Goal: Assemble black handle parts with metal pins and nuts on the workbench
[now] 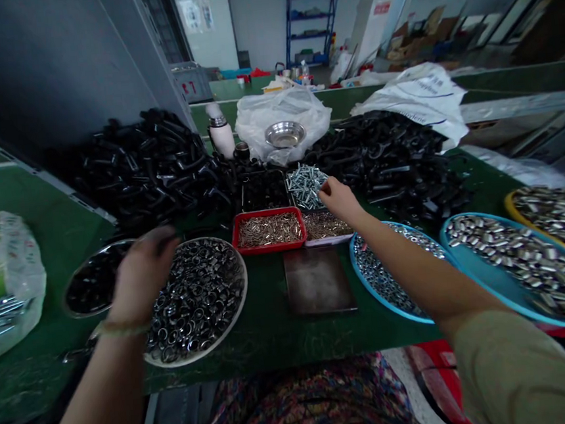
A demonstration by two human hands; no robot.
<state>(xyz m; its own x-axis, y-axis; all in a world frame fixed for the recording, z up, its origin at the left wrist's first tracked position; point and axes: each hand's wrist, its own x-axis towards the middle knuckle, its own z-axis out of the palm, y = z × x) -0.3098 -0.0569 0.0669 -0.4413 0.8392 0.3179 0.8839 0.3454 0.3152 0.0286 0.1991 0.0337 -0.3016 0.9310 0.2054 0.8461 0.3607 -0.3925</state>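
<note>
My left hand (142,274), smeared by motion, hovers over the left side of a round tray (243,278) of dark metal rings (198,295). Its fingers look closed around a dark piece too blurred to name. My right hand (339,199) is at the right edge of a bin of silvery screws (304,182), fingertips pinched together; whatever is between them is hidden. Below that bin, a white tray (332,240) of small brassy parts lies beside a red tray (270,247) of small metal pins. A dark square plate (319,281) lies on the green table in front.
Heaps of black parts (154,164) (391,163) rise at the back left and right. Blue trays (395,314) (506,285) and a yellow tray (512,208) of metal pieces stand right. A steel bowl (285,134) rests on a plastic bag; a flask (221,135) stands nearby. A grey panel (87,77) rises left.
</note>
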